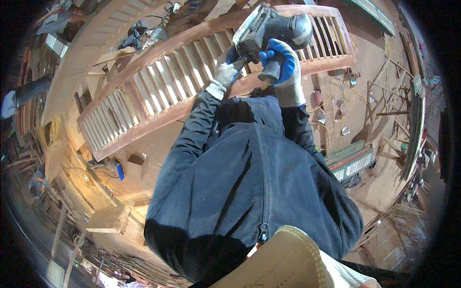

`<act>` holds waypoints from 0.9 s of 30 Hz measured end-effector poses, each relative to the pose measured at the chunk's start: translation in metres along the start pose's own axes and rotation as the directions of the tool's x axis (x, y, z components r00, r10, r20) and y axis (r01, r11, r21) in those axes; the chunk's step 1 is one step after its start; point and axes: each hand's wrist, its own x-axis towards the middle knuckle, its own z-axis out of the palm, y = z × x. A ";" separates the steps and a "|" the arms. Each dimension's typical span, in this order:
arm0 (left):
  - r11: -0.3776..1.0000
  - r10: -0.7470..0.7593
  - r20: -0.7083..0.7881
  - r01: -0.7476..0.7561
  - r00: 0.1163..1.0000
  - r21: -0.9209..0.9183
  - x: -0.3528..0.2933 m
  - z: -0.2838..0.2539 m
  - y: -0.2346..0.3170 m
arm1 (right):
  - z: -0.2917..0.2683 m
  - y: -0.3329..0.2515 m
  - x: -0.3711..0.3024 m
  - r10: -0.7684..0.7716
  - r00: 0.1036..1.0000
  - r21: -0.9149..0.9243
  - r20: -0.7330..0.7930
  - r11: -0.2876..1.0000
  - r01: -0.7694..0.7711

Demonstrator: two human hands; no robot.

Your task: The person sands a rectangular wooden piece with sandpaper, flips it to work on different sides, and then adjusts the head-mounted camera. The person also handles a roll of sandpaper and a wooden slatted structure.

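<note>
Both my hands wear white and blue work gloves and hold up a dark, dusty power sander (276, 33) above a louvered wooden shutter (168, 113). The sander is tilted, with its flat base turned toward the upper left. At the base's lower edge, my left hand (227, 72) is closed on the tool, its fingertips partly hidden. My right hand (289, 67) has its fingers bent around the short, round handle-like part on the near side. The shutter stretches from lower left to upper right, with a reddish-brown frame and pale slats.
Another large slatted wooden panel (79, 62) lies at the upper left. A cardboard-coloured box (108, 219) stands at the lower left. Yellow cords (331, 98) and scraps litter the floor on the right, near stacked green and white shutters (353, 161).
</note>
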 end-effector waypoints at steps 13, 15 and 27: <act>0.788 -0.100 0.045 0.107 0.994 -0.606 -0.015 0.019 0.002 | 0.015 0.022 -0.001 -0.121 0.992 -0.284 0.028 0.951 0.124; 0.767 -0.170 0.119 0.207 0.978 -0.608 -0.011 0.011 0.004 | 0.012 0.021 -0.002 -0.055 0.998 -0.245 0.038 0.968 0.063; 0.912 -0.333 0.438 0.403 0.835 -0.075 0.022 -0.070 0.014 | -0.023 0.049 -0.047 0.101 0.994 -0.877 -0.049 0.471 -0.091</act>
